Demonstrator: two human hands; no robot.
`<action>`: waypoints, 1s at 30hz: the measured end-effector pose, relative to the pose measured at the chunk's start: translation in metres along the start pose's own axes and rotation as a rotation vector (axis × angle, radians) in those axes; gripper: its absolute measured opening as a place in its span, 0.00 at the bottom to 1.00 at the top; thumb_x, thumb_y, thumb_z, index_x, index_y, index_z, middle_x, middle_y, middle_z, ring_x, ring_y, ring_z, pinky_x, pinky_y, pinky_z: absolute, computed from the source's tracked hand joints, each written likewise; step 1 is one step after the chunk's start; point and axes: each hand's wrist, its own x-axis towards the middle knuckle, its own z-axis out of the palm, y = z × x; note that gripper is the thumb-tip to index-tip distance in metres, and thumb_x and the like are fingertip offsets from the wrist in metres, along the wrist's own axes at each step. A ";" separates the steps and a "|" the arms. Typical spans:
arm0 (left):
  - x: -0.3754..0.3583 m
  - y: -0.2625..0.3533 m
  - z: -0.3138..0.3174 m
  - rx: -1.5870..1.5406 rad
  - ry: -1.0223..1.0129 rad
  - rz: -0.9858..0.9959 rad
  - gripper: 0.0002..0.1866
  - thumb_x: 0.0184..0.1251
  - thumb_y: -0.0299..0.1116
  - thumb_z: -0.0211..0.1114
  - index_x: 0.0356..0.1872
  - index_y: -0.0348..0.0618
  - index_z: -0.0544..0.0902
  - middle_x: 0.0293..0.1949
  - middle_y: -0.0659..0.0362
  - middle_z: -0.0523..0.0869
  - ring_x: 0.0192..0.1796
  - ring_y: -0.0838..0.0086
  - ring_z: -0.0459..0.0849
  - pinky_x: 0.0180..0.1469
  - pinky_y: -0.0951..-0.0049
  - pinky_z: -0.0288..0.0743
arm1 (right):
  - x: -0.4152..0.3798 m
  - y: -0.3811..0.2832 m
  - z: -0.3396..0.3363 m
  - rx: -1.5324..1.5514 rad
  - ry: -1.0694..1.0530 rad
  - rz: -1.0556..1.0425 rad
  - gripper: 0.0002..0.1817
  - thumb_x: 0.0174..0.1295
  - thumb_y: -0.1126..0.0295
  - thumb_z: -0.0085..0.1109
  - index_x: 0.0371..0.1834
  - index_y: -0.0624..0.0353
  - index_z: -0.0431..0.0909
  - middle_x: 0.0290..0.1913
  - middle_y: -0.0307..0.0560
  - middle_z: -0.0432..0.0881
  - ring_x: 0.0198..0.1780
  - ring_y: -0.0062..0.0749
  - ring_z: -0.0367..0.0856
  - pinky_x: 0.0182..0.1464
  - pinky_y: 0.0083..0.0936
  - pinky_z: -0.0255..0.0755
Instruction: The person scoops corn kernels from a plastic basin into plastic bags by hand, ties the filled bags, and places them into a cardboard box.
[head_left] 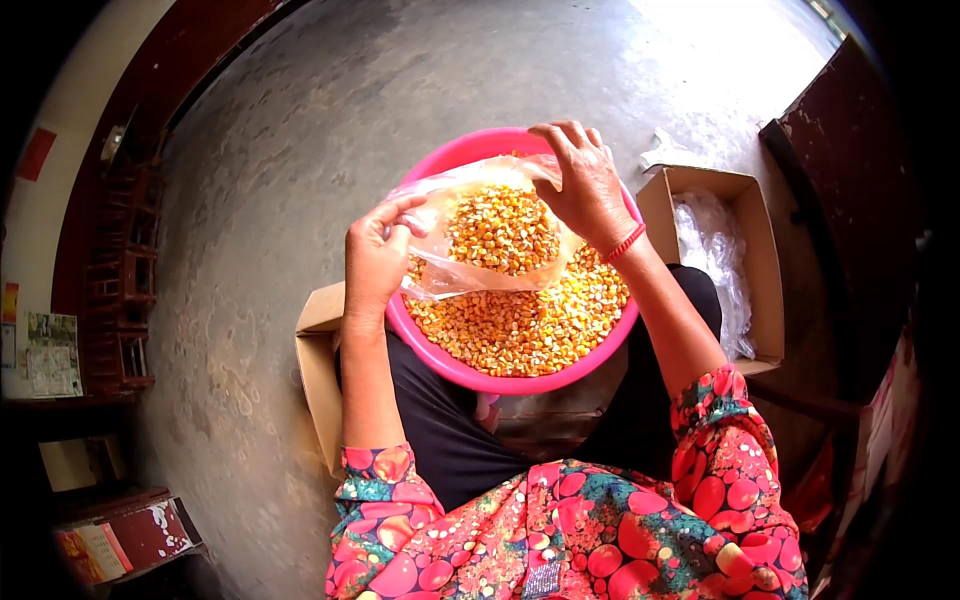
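Note:
A clear plastic bag (470,276) lies over the pink basin (462,372), its mouth spread wide and corn kernels (505,230) inside it. More loose kernels (520,335) fill the basin around and below the bag. My left hand (378,255) is closed on the bag's left edge, thumb and fingers bent toward each other at the film. On the far right side, my right hand (585,188) has its thumb and fingers apart, right at the bag's rim and above the basin's edge.
Right of the basin stands an open cardboard box (768,270) with clear plastic bags (715,260) in it. Another cardboard box (318,370) is by my left leg. Small wooden stools (125,280) line the left wall. Dark furniture (850,200) stands at the right.

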 end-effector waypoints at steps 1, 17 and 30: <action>0.000 0.002 -0.001 -0.106 0.019 -0.031 0.24 0.54 0.15 0.45 0.48 0.41 0.83 0.29 0.61 0.82 0.19 0.88 0.70 0.21 0.87 0.68 | -0.001 0.007 -0.003 -0.007 -0.067 0.020 0.22 0.47 0.71 0.64 0.49 0.51 0.75 0.45 0.47 0.78 0.49 0.48 0.75 0.52 0.40 0.69; 0.005 -0.009 -0.035 -0.903 0.036 0.071 0.24 0.58 0.16 0.52 0.58 0.40 0.74 0.44 0.57 0.81 0.21 0.87 0.70 0.31 0.83 0.75 | 0.009 0.025 -0.041 1.274 -0.267 0.374 0.13 0.62 0.65 0.61 0.46 0.61 0.78 0.32 0.32 0.79 0.30 0.11 0.73 0.34 0.10 0.68; 0.002 0.004 -0.029 -0.546 0.100 0.027 0.24 0.61 0.25 0.57 0.61 0.39 0.71 0.38 0.61 0.78 0.21 0.88 0.67 0.17 0.92 0.56 | 0.008 0.043 -0.046 1.808 -0.306 0.227 0.21 0.64 0.77 0.53 0.61 0.61 0.67 0.47 0.50 0.79 0.50 0.28 0.77 0.52 0.21 0.71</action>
